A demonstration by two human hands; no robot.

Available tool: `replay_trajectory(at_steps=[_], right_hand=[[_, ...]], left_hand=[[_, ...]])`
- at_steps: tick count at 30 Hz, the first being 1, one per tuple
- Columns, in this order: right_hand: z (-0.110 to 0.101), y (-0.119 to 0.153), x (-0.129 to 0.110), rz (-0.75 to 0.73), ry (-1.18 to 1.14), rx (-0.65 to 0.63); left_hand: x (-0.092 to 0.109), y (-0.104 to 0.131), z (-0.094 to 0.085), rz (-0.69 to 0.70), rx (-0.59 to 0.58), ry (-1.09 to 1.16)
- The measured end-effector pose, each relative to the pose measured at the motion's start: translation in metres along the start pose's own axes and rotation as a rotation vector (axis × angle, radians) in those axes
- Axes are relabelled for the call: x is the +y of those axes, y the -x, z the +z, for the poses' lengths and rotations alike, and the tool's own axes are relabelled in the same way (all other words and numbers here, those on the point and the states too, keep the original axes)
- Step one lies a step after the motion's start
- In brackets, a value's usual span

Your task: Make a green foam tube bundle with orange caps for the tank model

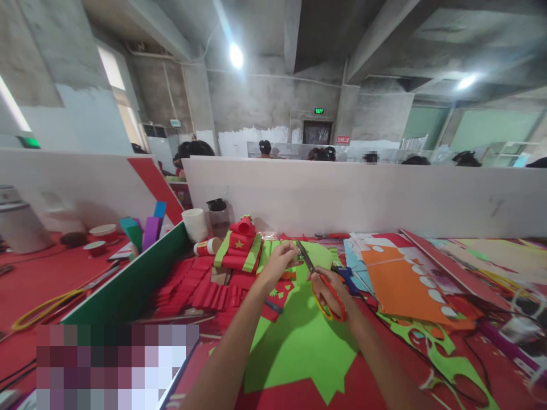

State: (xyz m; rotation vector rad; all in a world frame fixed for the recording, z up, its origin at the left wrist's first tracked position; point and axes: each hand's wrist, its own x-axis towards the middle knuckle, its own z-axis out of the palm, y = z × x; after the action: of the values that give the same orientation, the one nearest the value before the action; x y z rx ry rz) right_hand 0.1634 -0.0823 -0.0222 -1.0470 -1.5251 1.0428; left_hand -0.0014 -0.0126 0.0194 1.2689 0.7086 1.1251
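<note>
Right hand [328, 287]: closed round the handles of one pair of red-and-yellow scissors [306, 258], over the green sheet [299, 347]. Left hand [280, 261]: fingers bunched near the blade tips, above the green sheet's far part; whether they pinch anything cannot be told. Left of the green sheet: red strips [182, 285], many, folded. At its far left: red-and-green paper piece [239, 245] with star; beyond, white cup [195, 225]. Right of the green sheet: orange sheet [393, 285]; green offcut [459, 367], holed.
</note>
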Motion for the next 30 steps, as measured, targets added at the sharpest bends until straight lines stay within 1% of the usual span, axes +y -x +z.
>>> replay_trajectory(at_steps=[5,6,7,9,11,12,14,16,17,20,23,27,30], right_hand=[[-0.010,0.002,0.002,-0.077,-0.148,-0.167],[-0.013,0.002,0.002,-0.103,-0.189,-0.172],[-0.017,0.002,0.003,-0.129,-0.227,-0.149],[-0.024,0.000,0.002,-0.175,-0.264,-0.015],[-0.034,-0.003,0.000,-0.190,-0.201,0.184],[-0.040,-0.004,0.000,-0.184,-0.124,0.285],[-0.052,-0.007,0.000,-0.163,0.101,0.457],[-0.064,-0.008,0.004,-0.154,0.347,0.546],[-0.070,-0.009,0.007,-0.148,0.436,0.554],[-0.081,-0.009,0.018,-0.089,0.621,0.492],[-0.082,-0.009,0.025,-0.022,0.722,0.377],[-0.075,-0.008,0.023,-0.008,0.730,0.176],[-0.070,-0.006,0.017,-0.012,0.743,0.044]], left_hand=[[-0.010,-0.007,-0.008,-0.051,0.038,0.138],[-0.012,-0.008,-0.009,-0.068,0.043,0.154],[-0.014,-0.008,-0.010,-0.084,0.051,0.165],[-0.018,-0.008,-0.010,-0.106,0.070,0.169],[-0.021,-0.007,-0.009,-0.124,0.074,0.147],[-0.022,-0.007,-0.008,-0.129,0.070,0.124],[-0.025,-0.007,-0.006,-0.122,0.057,0.045],[-0.027,-0.006,-0.003,-0.099,0.050,-0.079],[-0.028,-0.006,-0.001,-0.087,0.045,-0.147],[-0.030,-0.003,0.003,-0.077,-0.023,-0.323],[-0.032,0.000,0.007,-0.074,-0.146,-0.440],[-0.039,0.000,0.011,-0.117,-0.284,-0.488],[-0.043,0.000,0.011,-0.167,-0.347,-0.474]])
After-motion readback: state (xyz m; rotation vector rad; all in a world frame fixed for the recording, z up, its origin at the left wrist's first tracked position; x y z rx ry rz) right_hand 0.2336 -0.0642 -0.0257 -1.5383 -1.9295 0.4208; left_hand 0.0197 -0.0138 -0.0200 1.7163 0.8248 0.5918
